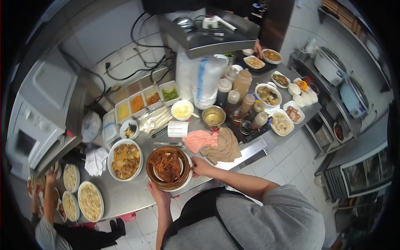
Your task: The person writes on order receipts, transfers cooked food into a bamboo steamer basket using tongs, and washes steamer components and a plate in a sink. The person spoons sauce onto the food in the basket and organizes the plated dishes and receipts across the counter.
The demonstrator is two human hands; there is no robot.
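Supporting the brown bowl (151, 170) and white plate (188, 177), likely for balance at the table's (127, 193) near edge, the left hand's (159, 194) fingers clasp them at seven o'clock; the right hand's (202, 168) pinch the rim at three o'clock.

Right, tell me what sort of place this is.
Most likely a restaurant kitchen: a long steel counter holds squeeze bottles and a row of ingredient tubs.
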